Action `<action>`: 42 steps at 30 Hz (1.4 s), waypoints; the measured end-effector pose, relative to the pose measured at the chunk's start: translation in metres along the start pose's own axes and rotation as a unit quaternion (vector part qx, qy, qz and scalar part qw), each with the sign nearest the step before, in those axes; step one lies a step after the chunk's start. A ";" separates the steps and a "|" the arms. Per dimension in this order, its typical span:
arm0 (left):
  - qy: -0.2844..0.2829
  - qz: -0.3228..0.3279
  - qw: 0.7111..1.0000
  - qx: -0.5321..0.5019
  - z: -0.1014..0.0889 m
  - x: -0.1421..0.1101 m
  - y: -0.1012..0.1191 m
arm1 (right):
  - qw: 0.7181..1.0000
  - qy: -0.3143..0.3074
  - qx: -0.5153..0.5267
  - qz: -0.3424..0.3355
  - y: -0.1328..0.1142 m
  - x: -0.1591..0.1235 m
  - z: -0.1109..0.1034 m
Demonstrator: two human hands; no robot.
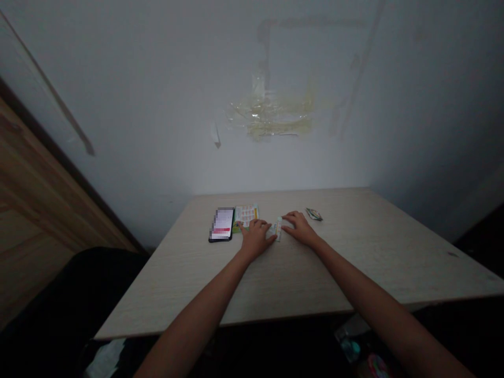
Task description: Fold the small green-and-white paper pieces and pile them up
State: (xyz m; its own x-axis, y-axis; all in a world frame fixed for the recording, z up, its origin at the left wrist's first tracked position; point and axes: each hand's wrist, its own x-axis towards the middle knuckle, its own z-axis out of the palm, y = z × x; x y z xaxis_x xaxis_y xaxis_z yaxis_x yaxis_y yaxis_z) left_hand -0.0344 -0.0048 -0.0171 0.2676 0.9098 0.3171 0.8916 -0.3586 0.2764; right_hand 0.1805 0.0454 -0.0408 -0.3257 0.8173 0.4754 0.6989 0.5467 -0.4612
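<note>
A small strip of printed paper, pale with coloured marks, lies on the table between my hands. My left hand rests at its left side, fingers spread, thumb near the strip's lower end. On the other side my right hand has its thumb and forefinger apart, their tips at the strip's right edge. Beyond my left hand lies a printed sheet with rows of small pictures and a green border, partly covered by that hand. The print is too small to read.
A phone with a lit, blurred screen lies left of the sheet. A small colourful folded piece lies right of my right hand. The pale wooden table meets a wall with old tape on it.
</note>
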 end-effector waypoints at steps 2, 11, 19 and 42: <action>0.001 -0.006 1.000 -0.012 0.000 0.000 0.000 | 1.000 0.010 0.026 -0.005 0.000 0.000 0.000; 0.005 -0.032 0.997 -0.068 -0.002 0.002 0.002 | 0.991 0.054 0.122 0.019 0.005 0.000 0.006; 0.021 -0.031 0.995 -0.090 -0.004 0.003 0.005 | 0.980 0.044 0.191 0.015 0.000 0.001 0.008; 0.030 -0.022 0.985 -0.166 -0.001 0.003 0.008 | 0.972 0.001 0.233 -0.013 -0.011 0.001 -0.003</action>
State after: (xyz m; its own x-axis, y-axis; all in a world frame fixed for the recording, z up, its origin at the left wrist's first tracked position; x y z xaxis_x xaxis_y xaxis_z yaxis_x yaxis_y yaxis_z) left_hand -0.0267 -0.0051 -0.0135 0.1995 0.9158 0.3485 0.7309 -0.3759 0.5697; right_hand 0.1740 0.0398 -0.0325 -0.3381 0.8022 0.4920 0.3262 0.5903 -0.7383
